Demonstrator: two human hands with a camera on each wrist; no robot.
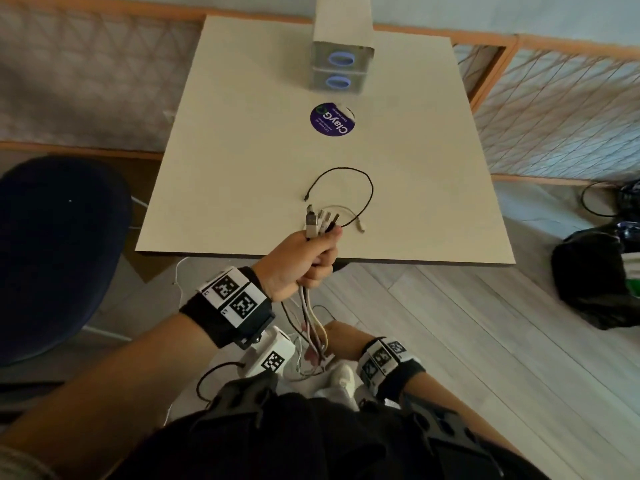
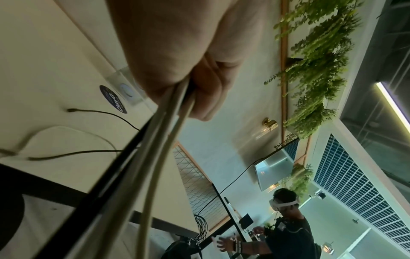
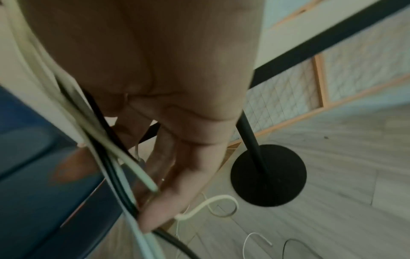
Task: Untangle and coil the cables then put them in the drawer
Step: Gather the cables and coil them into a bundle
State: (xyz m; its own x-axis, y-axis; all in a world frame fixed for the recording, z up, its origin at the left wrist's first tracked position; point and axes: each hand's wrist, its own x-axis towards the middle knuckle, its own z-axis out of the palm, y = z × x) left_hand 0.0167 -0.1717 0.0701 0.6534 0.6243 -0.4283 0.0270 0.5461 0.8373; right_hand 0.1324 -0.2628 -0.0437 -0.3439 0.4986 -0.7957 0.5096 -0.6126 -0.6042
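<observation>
Cables (image 1: pixel 320 223): L hand (image 1: pixel 298 261) fingers clamped on bundle over table edge; R hand (image 3: pixel 168 175) fingers loose along strands.

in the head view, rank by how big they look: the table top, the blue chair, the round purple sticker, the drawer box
1. table top
2. blue chair, closer to the camera and partly cut off, so its apparent size may mislead
3. drawer box, its top out of frame
4. round purple sticker

Drawer unit (image 1: pixel 342 69) at table (image 1: pixel 242 150) far edge; sticker (image 1: pixel 333 120) before it; 2 cables (image 1: pixel 346 199) nearer.
</observation>
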